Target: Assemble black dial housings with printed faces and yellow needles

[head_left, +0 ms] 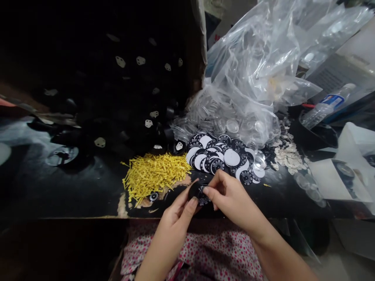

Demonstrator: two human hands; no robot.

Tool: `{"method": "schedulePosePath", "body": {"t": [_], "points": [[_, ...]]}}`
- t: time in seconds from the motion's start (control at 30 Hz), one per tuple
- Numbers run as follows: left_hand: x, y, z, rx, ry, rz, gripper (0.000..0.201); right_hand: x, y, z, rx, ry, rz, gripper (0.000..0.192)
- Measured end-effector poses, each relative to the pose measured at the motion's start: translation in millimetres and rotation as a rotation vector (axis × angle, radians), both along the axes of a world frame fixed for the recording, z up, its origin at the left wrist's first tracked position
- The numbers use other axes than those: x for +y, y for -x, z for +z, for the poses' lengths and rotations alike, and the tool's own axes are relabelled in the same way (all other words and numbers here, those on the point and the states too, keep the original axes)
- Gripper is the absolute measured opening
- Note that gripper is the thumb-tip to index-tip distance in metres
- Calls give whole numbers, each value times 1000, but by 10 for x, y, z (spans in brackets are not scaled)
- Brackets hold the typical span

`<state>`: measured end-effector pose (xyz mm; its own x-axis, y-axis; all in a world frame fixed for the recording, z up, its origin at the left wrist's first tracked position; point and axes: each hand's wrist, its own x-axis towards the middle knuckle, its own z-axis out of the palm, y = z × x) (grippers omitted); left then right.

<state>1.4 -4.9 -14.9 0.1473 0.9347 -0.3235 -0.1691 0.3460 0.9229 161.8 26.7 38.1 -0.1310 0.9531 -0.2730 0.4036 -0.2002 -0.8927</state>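
Both my hands meet at the near edge of a black table (58, 183). My left hand (175, 218) pinches a small round black dial piece (199, 193) from the left. My right hand (228, 197) grips the same piece from the right, fingers curled over its printed white scale. Just beyond my hands lie a pile of small yellow pins (155, 173) and a heap of black-and-white printed dial discs (222, 158).
A big clear plastic bag (258, 70) of transparent round covers slumps behind the discs. White punched scraps (287, 156) lie to its right, with a plastic bottle (325, 105) and white boxes (340, 181) further right. A dark heap of black parts (123, 97) fills the left.
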Motion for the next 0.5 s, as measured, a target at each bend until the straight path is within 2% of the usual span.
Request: {"method": "schedulePosePath", "body": {"t": [0.2,0.4,0.5], "points": [[30,-12,9,80,-29,-19,41,2,-9,60,-108,-33,34,14],[-14,7,-27,-60,31,-24,43,28,-44,-46,-115,-15,31,20],[-25,5,-51,-81,47,8,44,35,-49,-96,-10,42,12,23]]}}
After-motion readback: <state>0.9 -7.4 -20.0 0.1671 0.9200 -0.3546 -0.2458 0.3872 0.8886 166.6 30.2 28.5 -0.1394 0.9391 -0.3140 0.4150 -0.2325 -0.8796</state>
